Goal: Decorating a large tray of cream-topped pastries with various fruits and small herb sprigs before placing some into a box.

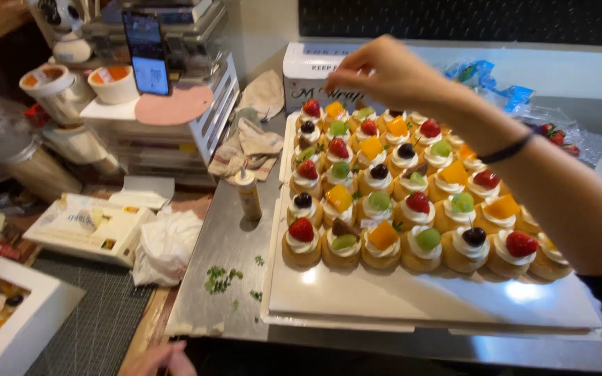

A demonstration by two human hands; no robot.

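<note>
Several rows of small cream tarts (377, 202), each topped with strawberry, grape, mango or dark berry, fill a white tray (412, 296) on a steel counter. My right hand (384, 69) reaches across to the tray's far left corner, with thumb and fingertips pinched together just above the back row of tarts. Anything between the fingertips is too small to make out. A dark band circles that wrist. My left hand (165, 358) shows only partly at the bottom edge, low over the counter's front; its grip is unclear.
A squeeze bottle (249, 195) and loose green leaves (221, 278) lie left of the tray. A white box holding tarts (5, 313), crumpled white wrap (165, 244), cloths (252, 139), a propped phone (146, 52), a film-wrap box (311, 66) and bagged strawberries (555, 136) surround it.
</note>
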